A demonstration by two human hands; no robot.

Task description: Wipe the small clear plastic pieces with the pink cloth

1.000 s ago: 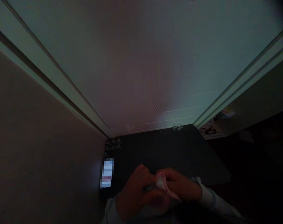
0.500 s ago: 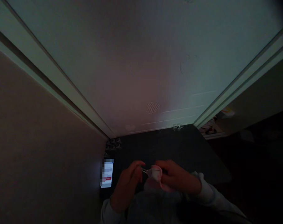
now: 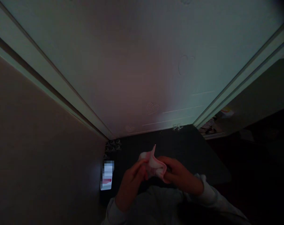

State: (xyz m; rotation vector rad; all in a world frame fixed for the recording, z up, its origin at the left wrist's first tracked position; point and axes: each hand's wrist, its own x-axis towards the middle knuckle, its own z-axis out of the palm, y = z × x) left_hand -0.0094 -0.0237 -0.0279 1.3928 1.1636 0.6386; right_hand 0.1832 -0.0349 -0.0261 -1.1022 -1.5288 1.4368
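A pink-and-white cloth (image 3: 154, 164), soft and wavy-edged, is stretched between my two hands above the dark table. My left hand (image 3: 132, 181) pinches its left side, fingers closed. On the right, my right hand (image 3: 176, 173) is closed round the other edge of the cloth, its fingertips partly tucked behind the fabric. One corner of the cloth stands up in a point. Whether anything is wrapped inside the cloth I cannot tell in this dim light.
The dark table (image 3: 198, 150) meets a pale panel (image 3: 132, 75) with embossed hearts. Several small clear objects (image 3: 112, 145) stand at its back left, and more clear pieces (image 3: 177, 127) at the back right. A lit phone (image 3: 107, 175) lies on the left by a wall.
The cloth has been spread wider and now rises in a point. My left hand has moved slightly right and taken hold of it; the thin shiny piece by its fingers no longer shows.
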